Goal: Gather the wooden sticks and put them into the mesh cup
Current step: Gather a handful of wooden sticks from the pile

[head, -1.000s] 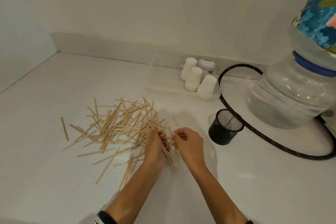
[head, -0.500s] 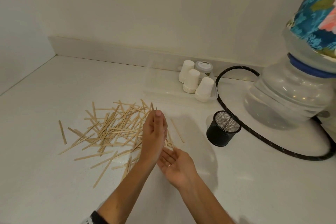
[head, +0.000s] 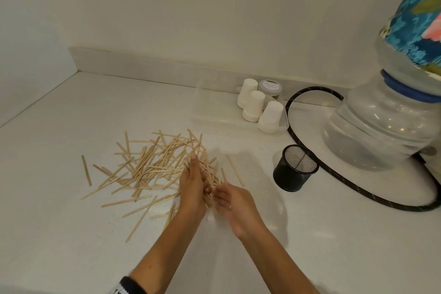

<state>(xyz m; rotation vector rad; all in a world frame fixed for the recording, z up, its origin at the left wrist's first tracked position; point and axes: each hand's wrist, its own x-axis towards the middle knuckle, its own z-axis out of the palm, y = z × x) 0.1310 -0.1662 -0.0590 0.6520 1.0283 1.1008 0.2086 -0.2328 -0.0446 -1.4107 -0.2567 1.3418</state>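
Wooden sticks (head: 152, 169) scattered on counter (head: 71, 234), left of centre. Left hand (head: 192, 188) edge-on, fingers straight, pressing bundle of sticks (head: 211, 179) against right hand (head: 235, 207) — its fingers loosely curled round bundle's near end. Mesh cup (head: 295, 168) upright at 3 o'clock from hands, apart.

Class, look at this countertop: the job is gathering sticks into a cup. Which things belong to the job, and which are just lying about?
Belong to the job:
wooden sticks, scattered in a pile
black mesh cup, upright
left hand and right hand, at the pile's right edge

Just lying about:
white paper cups in a clear tray
black hose
water jug
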